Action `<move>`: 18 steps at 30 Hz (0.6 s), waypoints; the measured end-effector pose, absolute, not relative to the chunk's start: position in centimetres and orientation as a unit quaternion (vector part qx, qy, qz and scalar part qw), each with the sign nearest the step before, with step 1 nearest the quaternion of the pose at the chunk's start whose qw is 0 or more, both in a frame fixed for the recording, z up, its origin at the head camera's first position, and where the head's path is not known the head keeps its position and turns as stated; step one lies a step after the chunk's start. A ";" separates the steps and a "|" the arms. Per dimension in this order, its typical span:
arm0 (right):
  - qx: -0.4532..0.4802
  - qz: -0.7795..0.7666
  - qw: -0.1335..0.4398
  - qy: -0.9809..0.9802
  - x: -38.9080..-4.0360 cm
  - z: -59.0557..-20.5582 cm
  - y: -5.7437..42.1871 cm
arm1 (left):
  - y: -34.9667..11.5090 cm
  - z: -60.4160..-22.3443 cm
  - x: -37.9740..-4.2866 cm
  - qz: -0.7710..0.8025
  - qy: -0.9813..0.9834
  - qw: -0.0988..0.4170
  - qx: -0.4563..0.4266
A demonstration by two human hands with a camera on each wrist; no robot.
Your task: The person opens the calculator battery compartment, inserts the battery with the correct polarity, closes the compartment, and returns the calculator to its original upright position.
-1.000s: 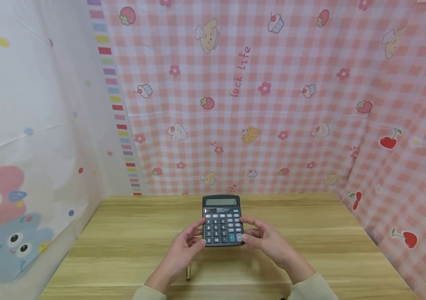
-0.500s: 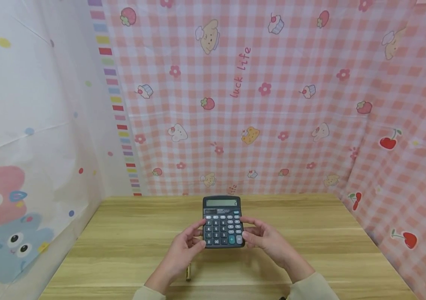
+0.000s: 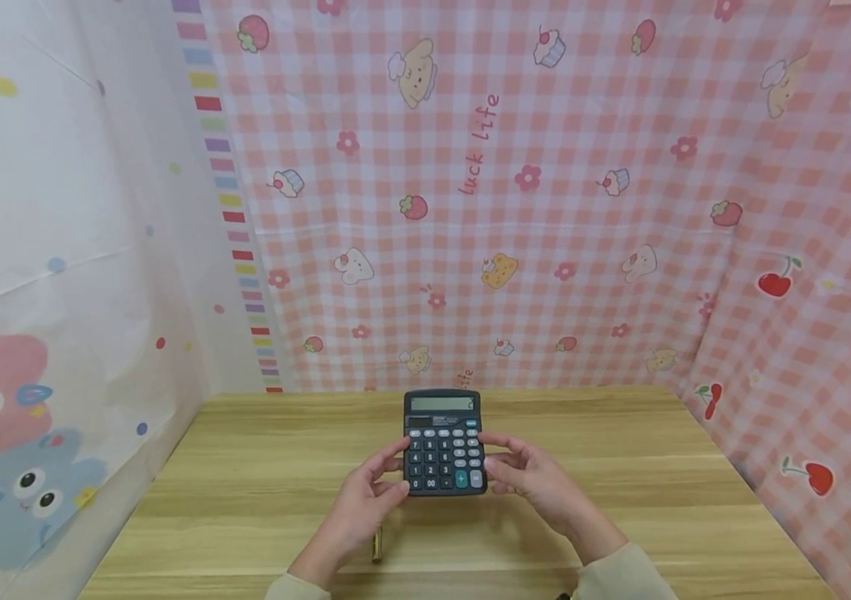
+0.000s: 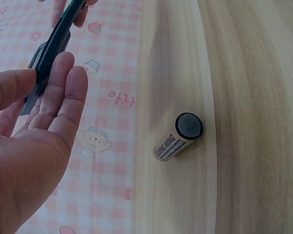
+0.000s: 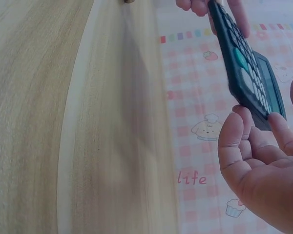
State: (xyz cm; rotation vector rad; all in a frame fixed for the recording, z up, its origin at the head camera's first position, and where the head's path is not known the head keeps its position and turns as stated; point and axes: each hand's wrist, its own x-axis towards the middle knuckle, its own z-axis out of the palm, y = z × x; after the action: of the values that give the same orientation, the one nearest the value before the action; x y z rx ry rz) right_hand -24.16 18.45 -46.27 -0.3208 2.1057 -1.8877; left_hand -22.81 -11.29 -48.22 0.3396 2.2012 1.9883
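Note:
A dark calculator with grey number keys, a green plus key and a display at its far end is held face up above the wooden table. My left hand grips its left edge between thumb and fingers. On the opposite edge, my right hand pinches it in the same way. Both wrist views show the calculator nearly side-on, and its underside is mostly hidden. Near my left wrist, a small gold cylinder with a dark-rimmed grey end and "GUANG MING" lettering is on the table, touched by neither hand.
The wooden table runs back to a pink checked cloth hanging behind it. A white printed cloth hangs at the left, and more checked cloth closes off the right side.
The calculator's near edge sits very slightly lower than a second ago, and a glint on its solar strip has gone. Both hands keep their hold; the gold cylinder stays put.

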 end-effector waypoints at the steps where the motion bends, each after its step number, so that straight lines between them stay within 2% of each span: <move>1: -0.108 -0.658 0.147 0.730 -24.2 -46.3 18.4 | -11.3 -48.2 -22.8 0.664 0.735 0.079 0.114; 10: -0.100 -0.671 0.141 0.721 -24.4 -46.5 18.4 | -11.2 -48.1 -22.7 0.660 0.738 0.075 0.119; 18: -0.084 -0.687 0.140 0.708 -24.4 -46.4 18.2 | -11.1 -48.1 -22.7 0.608 0.784 0.037 0.123</move>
State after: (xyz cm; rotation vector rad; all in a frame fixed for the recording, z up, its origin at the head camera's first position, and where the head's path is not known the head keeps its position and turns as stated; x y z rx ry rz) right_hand -24.40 18.21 -46.39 -0.2415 2.0467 -1.9845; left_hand -22.69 -11.12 -48.07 0.3774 2.4055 1.8661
